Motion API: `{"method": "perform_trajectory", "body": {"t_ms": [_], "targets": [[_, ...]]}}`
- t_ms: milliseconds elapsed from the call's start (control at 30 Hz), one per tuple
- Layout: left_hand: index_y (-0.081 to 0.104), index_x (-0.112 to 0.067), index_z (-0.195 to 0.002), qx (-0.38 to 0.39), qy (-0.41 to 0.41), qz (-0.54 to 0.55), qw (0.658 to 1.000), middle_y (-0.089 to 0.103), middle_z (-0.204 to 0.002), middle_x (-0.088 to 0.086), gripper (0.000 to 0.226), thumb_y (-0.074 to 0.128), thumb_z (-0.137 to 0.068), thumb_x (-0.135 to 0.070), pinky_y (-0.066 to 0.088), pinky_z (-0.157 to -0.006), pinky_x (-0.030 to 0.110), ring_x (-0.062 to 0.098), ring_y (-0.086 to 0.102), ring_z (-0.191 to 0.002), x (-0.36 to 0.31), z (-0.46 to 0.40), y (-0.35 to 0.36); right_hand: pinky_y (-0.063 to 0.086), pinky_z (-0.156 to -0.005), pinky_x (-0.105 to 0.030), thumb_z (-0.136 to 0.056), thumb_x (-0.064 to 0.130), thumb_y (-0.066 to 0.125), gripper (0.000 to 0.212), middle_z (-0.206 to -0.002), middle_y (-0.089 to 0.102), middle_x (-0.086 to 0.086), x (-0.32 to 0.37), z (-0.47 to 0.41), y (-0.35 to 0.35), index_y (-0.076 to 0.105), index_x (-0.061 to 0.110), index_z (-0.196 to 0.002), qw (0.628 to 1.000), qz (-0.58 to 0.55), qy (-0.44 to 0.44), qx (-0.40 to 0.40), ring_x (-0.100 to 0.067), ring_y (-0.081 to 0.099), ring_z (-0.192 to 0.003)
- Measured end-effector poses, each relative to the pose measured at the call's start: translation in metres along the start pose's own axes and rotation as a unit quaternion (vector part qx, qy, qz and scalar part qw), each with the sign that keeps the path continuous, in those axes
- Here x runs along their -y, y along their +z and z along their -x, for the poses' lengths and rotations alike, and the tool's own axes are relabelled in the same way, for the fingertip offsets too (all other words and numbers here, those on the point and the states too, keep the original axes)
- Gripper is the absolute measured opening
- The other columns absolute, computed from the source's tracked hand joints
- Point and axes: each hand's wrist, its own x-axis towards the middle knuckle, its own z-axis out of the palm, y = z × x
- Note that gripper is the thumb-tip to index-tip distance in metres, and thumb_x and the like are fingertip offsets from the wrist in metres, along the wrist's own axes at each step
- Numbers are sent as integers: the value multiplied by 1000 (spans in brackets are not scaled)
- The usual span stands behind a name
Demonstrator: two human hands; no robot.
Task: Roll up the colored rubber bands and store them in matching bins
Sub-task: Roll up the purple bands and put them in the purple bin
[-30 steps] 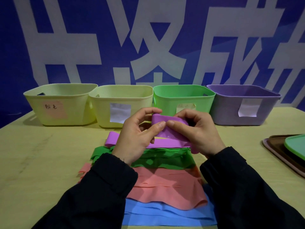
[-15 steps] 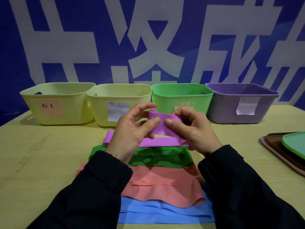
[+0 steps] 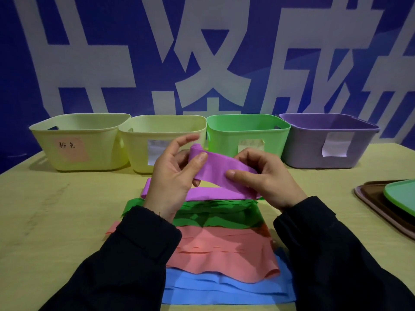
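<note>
I'm pinching the purple band (image 3: 221,167) with both hands, left hand (image 3: 174,178) and right hand (image 3: 267,178); leftmost bin (image 3: 78,142) is showing a handwritten pink label (image 3: 71,149), "粉色".

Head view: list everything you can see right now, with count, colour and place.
purple band: one, purple, held up between both hands, its tail on the pile.
green bands: several, green, below the purple.
pink bands: several, salmon pink, below the green.
blue bands: several, blue, nearest edge.
yellow bins: two, pale yellow, back left.
green bin: one, back centre.
purple bin: one, back right.
trays: stacked, brown and green, right edge.
table: one, yellowish.
left hand: pinches the band.
right hand: pinches the band.
</note>
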Motion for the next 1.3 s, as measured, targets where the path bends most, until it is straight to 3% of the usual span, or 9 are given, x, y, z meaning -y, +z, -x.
{"method": "perform_trajectory", "body": {"t_ms": [200, 300, 400, 567, 667, 833, 1000, 1133, 1300], "targets": [[67, -30, -109, -29, -5, -7, 1000, 72, -97, -15, 20, 62, -98, -15, 56, -61, 26, 9, 67, -85, -1, -1, -4, 45, -60, -19, -74, 23, 81, 18, -67, 63, 0, -1, -3, -6, 69, 10, -75, 998, -55, -13, -40, -11, 55, -62], [67, -34, -116, -14, -8, -13, 1000, 68, -93, -15, 24, 56, -103, -17, 54, -61, 26, 10, 63, -85, 2, -1, -3, 45, -71, -35, -79, 28, 81, 15, -73, 66, -7, -8, -4, -2, 72, 16, -77, 999, -30, -19, -26, -20, 57, -71], [71, -33, -109, 3, -12, 14, 1000, 64, -89, -12, 19, 59, -97, -24, 47, -55, 23, 11, 56, -77, 1, 1, -1, 45, -69, -42, -75, 34, 84, 20, -76, 66, -18, -8, -3, -1, 73, 17, -77, 999, -11, -8, -39, -26, 57, -70], [66, -23, -111, -7, -3, -11, 1000, 68, -85, -12, 25, 74, -89, -15, 47, -51, 22, 6, 61, -73, -1, 1, -1, 53, -58, -24, -76, 20, 76, 22, -73, 65, -10, -4, -3, 0, 66, 3, -84, 995, -88, 3, -53, -18, 62, -59], [64, -25, -112, -27, -19, -5, 999, 72, -91, -7, 35, 74, -78, -29, 48, -52, 22, 6, 65, -75, -3, 0, -1, 50, -43, -23, -77, 18, 73, 38, -71, 61, -16, -3, -2, 4, 60, -13, -94, 988, -138, 33, -58, -18, 57, -42], [72, -28, -113, -49, -24, 12, 998, 72, -99, -12, 36, 74, -77, -29, 58, -61, 26, 14, 72, -85, -3, 1, -2, 54, -52, -22, -77, 21, 71, 20, -68, 67, -3, -7, -5, 4, 72, 4, -88, 986, -143, 25, -84, -11, 59, -53], [70, -37, -121, 13, -12, 13, 1000, 64, -104, -2, 31, 63, -97, -19, 59, -69, 28, 16, 66, -93, -1, 4, 2, 50, -61, -26, -79, 22, 72, 13, -72, 69, -6, -9, -5, 6, 76, 13, -87, 986, -117, -5, -119, -15, 60, -63], [70, -27, -114, 24, -5, 20, 1000, 61, -98, -3, 25, 68, -93, -14, 52, -62, 25, 12, 60, -86, -4, 5, 5, 46, -62, -30, -79, 24, 73, 13, -76, 66, -13, -8, -3, 8, 77, 13, -84, 987, -105, -14, -124, -22, 55, -68], [61, -21, -122, 21, -11, 12, 1000, 69, -102, 3, 39, 70, -89, -2, 58, -63, 29, 9, 66, -79, -5, 5, 6, 45, -65, -33, -82, 23, 72, 15, -77, 66, -14, -8, -3, 9, 76, 9, -87, 987, -104, -11, -124, -22, 55, -69]]}}
